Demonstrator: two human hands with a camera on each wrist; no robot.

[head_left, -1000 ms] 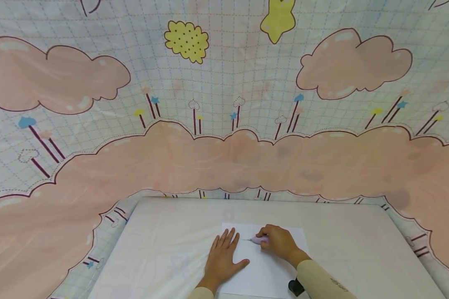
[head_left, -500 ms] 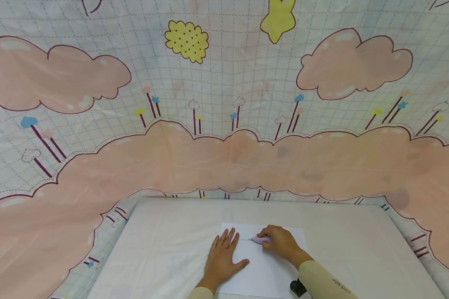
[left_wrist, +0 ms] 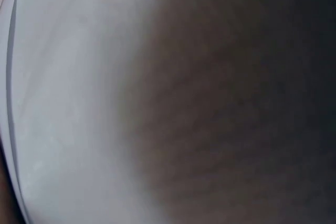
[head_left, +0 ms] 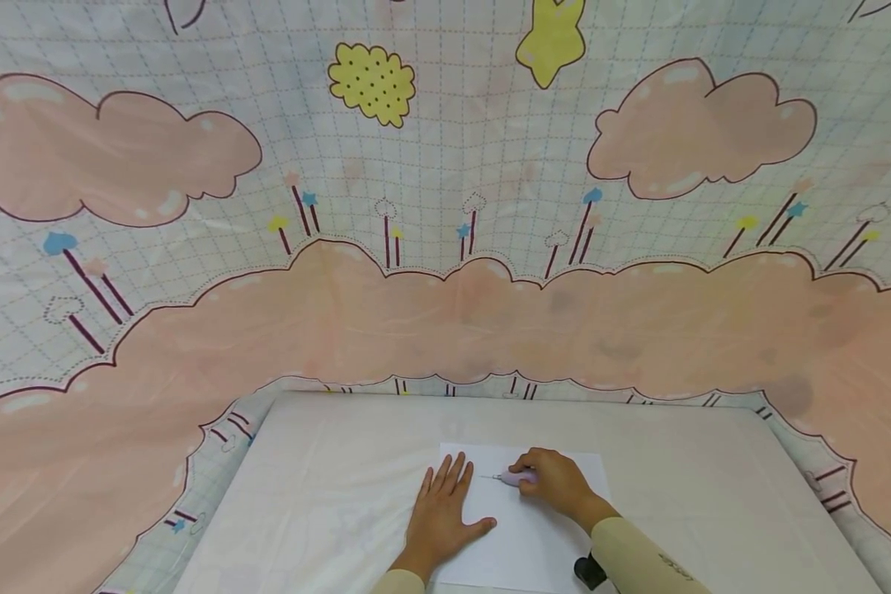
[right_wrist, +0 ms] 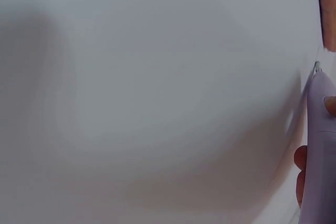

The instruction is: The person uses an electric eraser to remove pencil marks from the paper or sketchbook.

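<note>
A sheet of white paper [head_left: 520, 544] lies on the white-covered table. My left hand [head_left: 441, 511] rests flat on its left part, fingers spread and thumb out to the right. My right hand [head_left: 557, 483] grips a thick lilac pen-shaped tool [head_left: 517, 478], its narrow metal tip pointing left at the paper. A faint thin line [head_left: 484, 476] runs left from the tip. In the right wrist view the tool [right_wrist: 320, 140] stands at the right edge, fingers on both sides, its metal tip close to the left hand's fingers [right_wrist: 329, 14]. The left wrist view is mostly blurred skin [left_wrist: 226, 108].
The table [head_left: 327, 478] has a white cover, and its far edge meets a patterned cloth [head_left: 490, 322] with clouds and stars. A small black object [head_left: 588, 571] sits by the right sleeve [head_left: 638, 557], near the paper's lower right.
My right hand and the lilac tool shifted slightly right, then stayed nearly in place. My left hand has kept its position on the paper.
</note>
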